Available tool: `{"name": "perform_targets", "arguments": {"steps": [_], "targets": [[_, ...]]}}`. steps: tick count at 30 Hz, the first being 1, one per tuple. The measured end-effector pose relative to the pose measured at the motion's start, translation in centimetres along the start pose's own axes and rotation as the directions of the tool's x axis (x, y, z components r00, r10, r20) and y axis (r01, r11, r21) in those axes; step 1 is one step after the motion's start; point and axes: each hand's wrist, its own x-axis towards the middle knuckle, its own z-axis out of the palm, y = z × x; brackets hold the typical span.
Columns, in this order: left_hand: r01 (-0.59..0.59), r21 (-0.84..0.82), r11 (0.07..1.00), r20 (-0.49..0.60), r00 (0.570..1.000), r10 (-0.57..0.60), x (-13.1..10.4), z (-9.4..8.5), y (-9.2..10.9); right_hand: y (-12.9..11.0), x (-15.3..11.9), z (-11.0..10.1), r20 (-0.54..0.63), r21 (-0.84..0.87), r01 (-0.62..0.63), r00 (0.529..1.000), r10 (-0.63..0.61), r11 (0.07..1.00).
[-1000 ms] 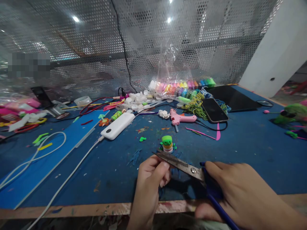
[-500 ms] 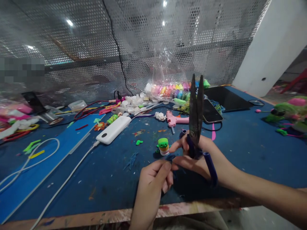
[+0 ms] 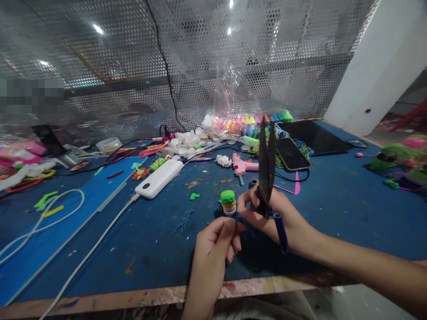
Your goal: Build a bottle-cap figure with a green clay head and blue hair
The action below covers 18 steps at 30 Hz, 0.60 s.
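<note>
My right hand (image 3: 280, 213) grips a pair of scissors (image 3: 267, 160) by its blue handles, blades pointing up and nearly closed. My left hand (image 3: 216, 242) is pinched on a small dark blue scrap (image 3: 237, 218), and my right fingertips touch the same scrap. A small figure (image 3: 228, 202) of stacked green, yellow and white pieces stands on the blue table (image 3: 333, 213) just beyond both hands.
A white power bank (image 3: 159, 178) with its white cable (image 3: 83, 260), a pink glue gun (image 3: 243, 164), a black phone (image 3: 292, 154), a dark tablet (image 3: 316, 138), coloured clay in a clear bag (image 3: 243, 122) and bottle caps (image 3: 187, 144) lie farther back. Perforated metal wall behind.
The scissors swung from lying flat across my hands to standing upright in my right hand. My right fingers came to the scrap in my left hand, and the blades narrowed.
</note>
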Motion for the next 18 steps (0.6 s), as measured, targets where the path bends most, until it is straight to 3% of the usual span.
{"name": "perform_targets", "arguments": {"steps": [4,9,12,16,18], "targets": [[0.048,-0.06,0.997,0.049,0.998,-0.045,0.1,0.1,0.1,0.4,0.7,-0.4,-0.124,0.044,0.042,0.992,-0.036,0.998],[0.024,-0.062,0.998,0.066,0.998,-0.02,0.0,-0.1,0.1,0.3,1.0,-0.8,-0.178,0.012,0.035,0.983,-0.032,0.999],[0.015,-0.055,0.998,0.017,1.0,-0.014,0.1,-0.3,0.1,-0.4,0.5,-1.5,-0.118,-0.038,-0.028,0.993,0.023,0.999],[-0.036,-0.143,0.989,-0.133,0.991,0.017,0.1,-0.4,0.2,-2.4,-1.0,-3.2,0.051,-0.364,-0.011,0.998,0.031,0.931],[-0.063,-0.202,0.977,-0.188,0.982,0.024,0.0,-0.5,0.1,-3.1,-1.9,-3.9,0.145,-0.47,-0.017,0.985,0.097,0.883]]}}
